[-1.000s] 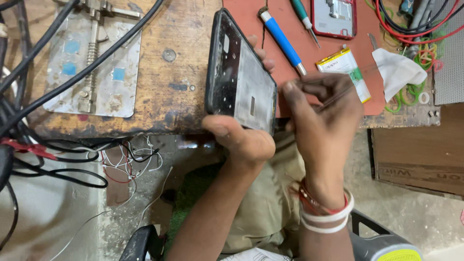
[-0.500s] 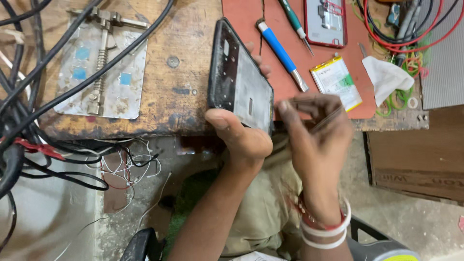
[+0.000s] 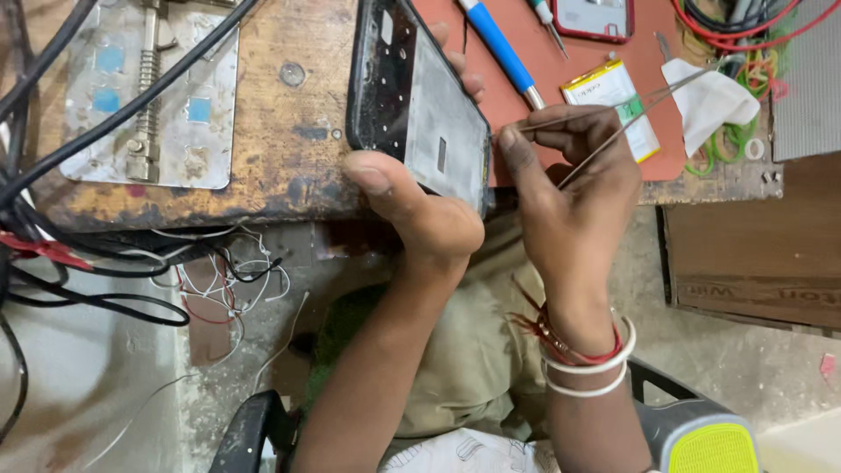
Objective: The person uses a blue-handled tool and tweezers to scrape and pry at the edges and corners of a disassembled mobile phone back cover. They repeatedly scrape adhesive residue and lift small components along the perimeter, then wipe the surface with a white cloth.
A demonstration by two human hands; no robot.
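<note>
Our left hand (image 3: 420,219) grips one opened phone (image 3: 420,105), thumb pressed on its near edge and fingertips curling round the far edge; the rest of those fingers is hidden behind the body. The phone stands tilted on its long edge above the front of the bench (image 3: 289,131), its top corner cut off by the frame.

Our right hand (image 3: 574,201), just right of that grip, pinches one pair of tweezers (image 3: 613,123) between thumb and forefinger. The tips lie at the phone's right edge; whether they touch it, or hold any part, we cannot tell.

Beyond the right hand, on a red mat (image 3: 604,61): one blue-handled tool (image 3: 499,48), one battery (image 3: 613,105) partly behind the tweezers, one white cloth (image 3: 710,101), and a second phone (image 3: 596,16), cut off at the top. A further tool tip beside it is too cropped to identify.

Left of the grip lies one metal jig (image 3: 149,96), crossed by several black cables (image 3: 114,114); we cannot count them.
</note>
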